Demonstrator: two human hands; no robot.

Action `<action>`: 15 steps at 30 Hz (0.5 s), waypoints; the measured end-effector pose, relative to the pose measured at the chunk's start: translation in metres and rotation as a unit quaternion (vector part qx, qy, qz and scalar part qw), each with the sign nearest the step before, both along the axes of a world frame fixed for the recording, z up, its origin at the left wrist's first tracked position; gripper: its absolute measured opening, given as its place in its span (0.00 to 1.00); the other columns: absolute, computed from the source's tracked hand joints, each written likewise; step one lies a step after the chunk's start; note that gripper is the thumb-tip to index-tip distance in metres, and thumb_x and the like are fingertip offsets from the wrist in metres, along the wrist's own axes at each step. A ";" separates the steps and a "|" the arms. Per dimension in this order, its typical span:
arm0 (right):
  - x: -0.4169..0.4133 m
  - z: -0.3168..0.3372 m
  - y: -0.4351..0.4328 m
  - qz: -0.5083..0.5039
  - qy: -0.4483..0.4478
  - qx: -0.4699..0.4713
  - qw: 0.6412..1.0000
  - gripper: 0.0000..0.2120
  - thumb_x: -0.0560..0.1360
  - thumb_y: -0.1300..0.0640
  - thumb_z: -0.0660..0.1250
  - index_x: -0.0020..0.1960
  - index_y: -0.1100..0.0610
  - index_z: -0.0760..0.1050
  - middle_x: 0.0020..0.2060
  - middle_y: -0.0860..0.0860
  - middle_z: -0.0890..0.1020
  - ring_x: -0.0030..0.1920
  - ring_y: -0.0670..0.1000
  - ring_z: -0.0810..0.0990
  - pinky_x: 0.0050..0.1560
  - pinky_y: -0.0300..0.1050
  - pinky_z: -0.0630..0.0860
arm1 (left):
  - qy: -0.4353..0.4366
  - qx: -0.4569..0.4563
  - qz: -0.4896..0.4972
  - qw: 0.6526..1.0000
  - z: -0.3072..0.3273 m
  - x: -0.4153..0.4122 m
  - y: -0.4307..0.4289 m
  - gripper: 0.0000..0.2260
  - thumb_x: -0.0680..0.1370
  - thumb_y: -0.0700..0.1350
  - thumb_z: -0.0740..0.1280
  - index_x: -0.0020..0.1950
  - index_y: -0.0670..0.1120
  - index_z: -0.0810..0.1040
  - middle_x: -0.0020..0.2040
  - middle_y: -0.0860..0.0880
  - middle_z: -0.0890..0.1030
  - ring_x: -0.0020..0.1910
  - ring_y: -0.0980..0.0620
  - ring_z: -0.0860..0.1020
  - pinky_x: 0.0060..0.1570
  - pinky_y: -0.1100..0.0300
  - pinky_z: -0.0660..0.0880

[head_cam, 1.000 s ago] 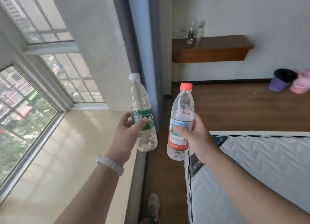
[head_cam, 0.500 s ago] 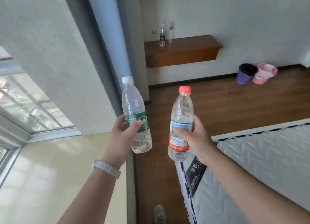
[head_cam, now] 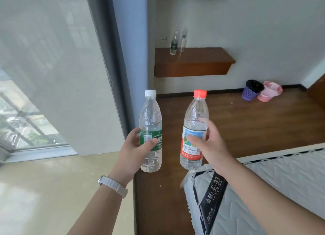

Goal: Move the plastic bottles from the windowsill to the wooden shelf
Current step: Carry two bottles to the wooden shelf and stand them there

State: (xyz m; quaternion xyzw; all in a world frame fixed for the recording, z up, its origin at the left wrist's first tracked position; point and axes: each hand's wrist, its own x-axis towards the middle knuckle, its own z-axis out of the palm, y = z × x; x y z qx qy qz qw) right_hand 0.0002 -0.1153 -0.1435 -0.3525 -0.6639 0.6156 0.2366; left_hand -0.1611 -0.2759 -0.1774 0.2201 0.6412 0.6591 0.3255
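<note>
Two clear plastic bottles are held upright in the air, side by side and a little apart, one in each hand. The left hand (head_cam: 136, 151) is wrapped around the green-label bottle (head_cam: 150, 131), thumb across the label and fingers behind it; this bottle has a white cap and hangs just past the near edge of the cream windowsill (head_cam: 52, 190), over the dark wooden floor (head_cam: 246, 125). A pale watch band (head_cam: 113, 186) circles that wrist. The right hand (head_cam: 210, 148) grips the red-label bottle (head_cam: 193, 132) around its label, thumb in front and fingertips showing through the clear plastic at the far side; its cap is red and it leans slightly to the right at the top. Its base hangs just above the near left corner of a quilted mattress (head_cam: 281, 190). Far across the room, a wooden shelf (head_cam: 193, 62) is fixed to the white wall, and two more bottles (head_cam: 177, 42) stand close together at its left end. On the floor to the right of the shelf, a purple basket (head_cam: 250, 91) and a pink bucket (head_cam: 270, 92) sit touching each other against the wall.
</note>
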 end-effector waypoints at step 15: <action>-0.040 -0.032 0.096 -0.042 0.005 -0.026 0.999 0.25 0.71 0.57 0.75 0.64 0.45 0.70 0.55 0.42 0.81 0.55 0.47 0.81 0.54 0.47 0.79 | 0.013 -0.046 -0.023 0.999 -0.015 -0.047 0.100 0.17 0.75 0.45 0.75 0.62 0.55 0.78 0.53 0.51 0.85 0.50 0.50 0.85 0.45 0.61 0.80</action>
